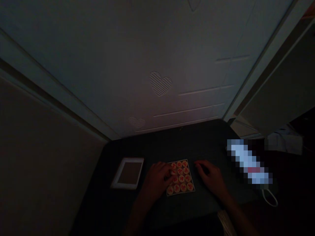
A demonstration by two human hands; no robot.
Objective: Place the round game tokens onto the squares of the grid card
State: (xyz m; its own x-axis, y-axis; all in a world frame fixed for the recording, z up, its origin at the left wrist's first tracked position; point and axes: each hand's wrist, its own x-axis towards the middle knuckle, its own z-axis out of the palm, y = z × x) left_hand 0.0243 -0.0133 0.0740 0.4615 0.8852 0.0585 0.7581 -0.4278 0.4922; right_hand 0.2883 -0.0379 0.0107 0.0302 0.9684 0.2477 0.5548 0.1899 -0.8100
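Note:
Round pale playing pieces with red characters, like Chinese chess pieces (183,187), lie in rows in a shallow square tray (193,185) on the dark table. My left hand (157,178) reaches over the tray's left side, its thumb and fingers bent together at the pieces there. It covers part of the left columns, and whatever is between its fingertips is hidden. To the right of the tray, my right hand (211,175) rests by the tabletop, loosely curved, with a gap between thumb and forefinger. I see nothing in it.
A white-bordered rectangular tray or lid (114,183) lies left of my left hand. A blurred-out bright object (249,162) with a white loop (270,201) is on the right. Behind the dark table (157,141) stands a pale panel (118,65) with heart shapes. The light is dim.

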